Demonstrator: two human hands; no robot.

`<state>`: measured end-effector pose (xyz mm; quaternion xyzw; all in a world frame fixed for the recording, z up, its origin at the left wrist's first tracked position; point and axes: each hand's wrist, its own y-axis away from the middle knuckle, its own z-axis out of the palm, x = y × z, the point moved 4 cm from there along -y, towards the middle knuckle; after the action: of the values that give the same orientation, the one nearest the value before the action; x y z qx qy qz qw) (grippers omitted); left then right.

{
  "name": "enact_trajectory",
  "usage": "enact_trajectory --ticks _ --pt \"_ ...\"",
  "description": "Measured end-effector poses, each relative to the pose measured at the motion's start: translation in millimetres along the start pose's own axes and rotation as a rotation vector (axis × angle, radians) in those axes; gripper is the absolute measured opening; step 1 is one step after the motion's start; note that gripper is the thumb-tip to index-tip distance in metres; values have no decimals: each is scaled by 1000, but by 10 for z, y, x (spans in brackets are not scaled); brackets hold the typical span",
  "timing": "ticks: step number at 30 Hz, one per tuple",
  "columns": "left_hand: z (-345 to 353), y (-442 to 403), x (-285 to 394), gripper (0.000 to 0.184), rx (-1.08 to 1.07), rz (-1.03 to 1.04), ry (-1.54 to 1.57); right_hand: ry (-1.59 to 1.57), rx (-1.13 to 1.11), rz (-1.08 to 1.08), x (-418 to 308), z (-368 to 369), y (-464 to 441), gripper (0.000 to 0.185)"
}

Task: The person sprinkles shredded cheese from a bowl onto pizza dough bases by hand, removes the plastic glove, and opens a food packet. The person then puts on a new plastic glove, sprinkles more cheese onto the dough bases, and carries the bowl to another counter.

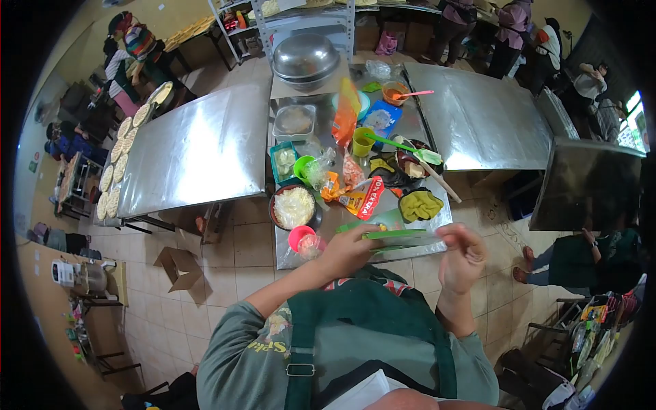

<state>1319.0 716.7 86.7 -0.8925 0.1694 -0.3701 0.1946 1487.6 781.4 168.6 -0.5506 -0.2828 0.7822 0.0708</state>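
My left hand [352, 250] is closed around the left end of a flat green packet [403, 234], held over the near edge of the steel table [328, 239]. Beside the packet's pale right end is my right hand [463, 260], its fingers curled in; whether they grip anything is hidden. Just beyond lie an orange-and-red plastic bag [362, 196] and a black-rimmed bowl of green paste [419, 205]. Close to my left forearm stand a pink cup [301, 239] and a dark bowl of white shreds [294, 207].
Farther up are a yellow cup [363, 141], a green spatula [389, 141], a teal tub [283, 162] and a large metal bowl [305, 57]. Steel tables [198, 147] flank both sides. An open cardboard box [179, 268] sits on the floor. Several people work around the room.
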Motion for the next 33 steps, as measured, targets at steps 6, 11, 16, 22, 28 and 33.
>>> enact_trajectory --ticks 6,11,16,22,28,33 --pt "112 -135 -212 20 67 -179 106 -161 564 -324 -346 -550 -109 16" --pt "119 -166 -631 67 219 -431 167 223 823 -615 -718 -671 -170 23" --pt "-28 84 -705 62 166 -698 427 606 225 -671 -317 -129 -177 12" --pt "-606 741 -325 48 38 -687 1735 409 -880 -365 363 1467 211 33" --pt "-1393 2062 -325 29 447 -930 1160 247 -1510 -321 571 2766 1060 28" --pt "-1882 3391 7 27 918 -1138 1204 -83 -1670 -273 434 3903 1943 24"
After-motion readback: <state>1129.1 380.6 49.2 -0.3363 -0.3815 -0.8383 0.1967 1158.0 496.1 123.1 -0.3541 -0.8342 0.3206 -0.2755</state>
